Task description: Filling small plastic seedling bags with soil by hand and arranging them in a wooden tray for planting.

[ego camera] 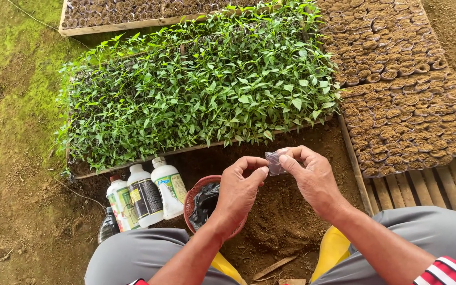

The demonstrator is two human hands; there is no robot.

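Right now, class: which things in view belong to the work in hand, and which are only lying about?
In hand:
small clear plastic bag
left hand
right hand

Lying about:
white bottles
red basket
seedling bed
soil-filled pots

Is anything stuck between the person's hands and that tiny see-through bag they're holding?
No, nothing visible is in the way. The right hand already pinches the small clear plastic bag between thumb and fingers, and the left hand has its fingertips right beside the bag's edge. Only open air over the bare soil lies between them.
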